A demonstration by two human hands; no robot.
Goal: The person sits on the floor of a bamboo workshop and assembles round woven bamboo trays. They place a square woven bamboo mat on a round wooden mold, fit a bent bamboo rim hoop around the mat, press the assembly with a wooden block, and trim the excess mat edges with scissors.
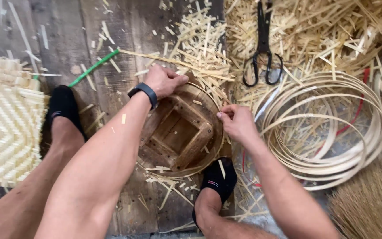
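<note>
A round wooden form [180, 132] with a square inner frame lies on the plank floor between my feet. A thin bamboo strip [208, 99] runs around its rim. My left hand [163, 80], with a black band on the wrist, presses on the form's far rim, fingers curled over the strip. My right hand [236, 121] pinches the strip at the right rim. My right foot in a black sock [217, 179] rests against the form's near edge.
Black shears [262, 48] lie on a heap of bamboo offcuts at the top. Coiled bamboo hoops [323, 128] sit to the right. A woven bamboo mat [5, 124] lies at left beside my left foot [63, 110]. A green strip [93, 67] lies on the planks.
</note>
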